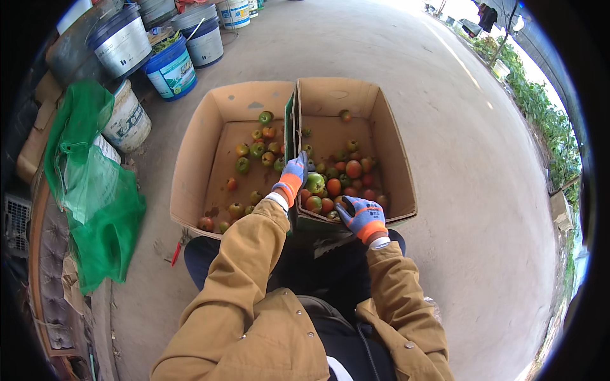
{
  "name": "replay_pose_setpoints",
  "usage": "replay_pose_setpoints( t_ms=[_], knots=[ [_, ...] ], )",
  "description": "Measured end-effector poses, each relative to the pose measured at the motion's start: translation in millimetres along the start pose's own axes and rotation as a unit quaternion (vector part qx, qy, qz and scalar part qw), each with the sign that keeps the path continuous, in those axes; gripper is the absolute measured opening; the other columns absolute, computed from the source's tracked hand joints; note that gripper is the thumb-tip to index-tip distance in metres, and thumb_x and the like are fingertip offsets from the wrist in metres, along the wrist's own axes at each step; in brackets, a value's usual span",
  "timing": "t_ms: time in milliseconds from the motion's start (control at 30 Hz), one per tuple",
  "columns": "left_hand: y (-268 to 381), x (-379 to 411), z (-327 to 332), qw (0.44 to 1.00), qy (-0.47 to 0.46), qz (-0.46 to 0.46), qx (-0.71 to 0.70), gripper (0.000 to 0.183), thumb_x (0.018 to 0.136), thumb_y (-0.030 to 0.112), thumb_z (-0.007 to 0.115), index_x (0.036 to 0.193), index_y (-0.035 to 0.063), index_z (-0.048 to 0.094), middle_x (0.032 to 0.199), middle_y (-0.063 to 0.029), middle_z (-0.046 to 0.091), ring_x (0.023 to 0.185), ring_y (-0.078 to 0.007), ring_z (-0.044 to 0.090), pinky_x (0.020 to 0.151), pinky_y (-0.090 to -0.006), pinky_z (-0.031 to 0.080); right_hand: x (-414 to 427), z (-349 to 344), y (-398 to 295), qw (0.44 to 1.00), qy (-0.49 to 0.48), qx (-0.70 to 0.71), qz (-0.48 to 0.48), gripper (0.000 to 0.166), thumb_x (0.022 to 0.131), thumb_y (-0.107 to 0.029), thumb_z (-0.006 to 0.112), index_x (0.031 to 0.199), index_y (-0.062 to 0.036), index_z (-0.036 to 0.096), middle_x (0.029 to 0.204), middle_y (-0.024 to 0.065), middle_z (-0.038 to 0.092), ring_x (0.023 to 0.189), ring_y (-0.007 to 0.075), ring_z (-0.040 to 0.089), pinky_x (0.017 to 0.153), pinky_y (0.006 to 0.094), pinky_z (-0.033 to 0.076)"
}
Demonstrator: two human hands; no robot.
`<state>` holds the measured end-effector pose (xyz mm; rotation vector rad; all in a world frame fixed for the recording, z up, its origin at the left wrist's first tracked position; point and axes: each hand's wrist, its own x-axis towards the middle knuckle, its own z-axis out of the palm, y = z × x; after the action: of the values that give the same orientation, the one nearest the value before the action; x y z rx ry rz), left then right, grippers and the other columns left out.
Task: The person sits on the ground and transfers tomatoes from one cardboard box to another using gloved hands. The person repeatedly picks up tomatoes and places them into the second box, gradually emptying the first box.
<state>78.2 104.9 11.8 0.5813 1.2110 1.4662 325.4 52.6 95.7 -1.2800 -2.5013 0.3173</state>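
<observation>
Two open cardboard boxes stand side by side before me. My left hand [293, 172], in a blue-grey and orange work glove, is over the wall between them. A large green tomato [315, 182] lies right beside its palm; whether the fingers grip it is hidden. At the near side of the right box [398, 166], my right hand [366, 216] wears a matching glove. Its thumb and forefinger reach down to the tomatoes there, and its grip cannot be made out. Red, orange and green tomatoes [353, 169] crowd this box's near half. Green and reddish tomatoes [257, 150] lie scattered in the left box [195, 166].
Red-handled pruning shears [177, 252] lie on the concrete floor [457, 157] by the left box's near corner. Green netting [107, 228] drapes at the left. Several plastic buckets [171, 71] stand at the upper left. Plants [538, 100] grow along the right edge.
</observation>
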Motion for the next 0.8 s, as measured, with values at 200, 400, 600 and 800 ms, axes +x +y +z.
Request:
replay_pose_setpoints(
  t_ms=[200,400,600,800],
  knots=[
    [55.2,-56.9,22.0,0.994,0.002,-0.107,-0.033,0.069,0.096,0.056,0.038,0.138,0.0012,0.035,0.132,-0.0211,0.051,0.11,-0.0366,0.059,0.084,-0.0449,0.052,1.3,-1.6,-5.7,1.0,-0.017,-0.001,0.009,0.045,0.085,-0.05,0.059,0.106,-0.012,0.069,0.098,0.0113,0.069,0.089,0.0307,0.065,0.081,0.0388,0.051],
    [67.0,-49.1,-38.1,0.983,-0.003,0.004,-0.186,0.057,0.096,0.052,0.041,0.13,0.0067,0.048,0.117,-0.0159,0.062,0.101,-0.0316,0.062,0.082,-0.0409,0.053,3.2,5.2,3.3,1.0,-0.011,0.0,-0.003,0.044,0.087,-0.048,0.059,0.108,-0.0106,0.068,0.101,0.0119,0.069,0.091,0.031,0.065,0.082,0.0388,0.05],
    [34.1,-28.8,-139.6,0.955,0.123,0.092,0.254,0.046,0.088,0.044,0.058,0.115,0.0073,0.065,0.107,-0.0162,0.068,0.095,-0.0306,0.065,0.081,-0.038,0.052,9.4,2.5,-6.5,0.999,-0.025,0.025,-0.022,0.041,0.086,-0.043,0.061,0.108,-0.0094,0.068,0.102,0.0127,0.069,0.092,0.0311,0.065,0.084,0.0387,0.05],
    [24.8,-106.2,-67.4,0.712,-0.167,-0.084,0.677,0.05,0.076,0.044,0.066,0.111,0.0078,0.067,0.111,-0.0159,0.067,0.106,-0.033,0.062,0.09,-0.0401,0.048,7.0,0.3,-3.5,0.999,-0.029,0.013,-0.004,0.039,0.085,-0.04,0.063,0.107,-0.0088,0.068,0.101,0.0125,0.069,0.09,0.0307,0.065,0.082,0.0379,0.051]
  ],
)
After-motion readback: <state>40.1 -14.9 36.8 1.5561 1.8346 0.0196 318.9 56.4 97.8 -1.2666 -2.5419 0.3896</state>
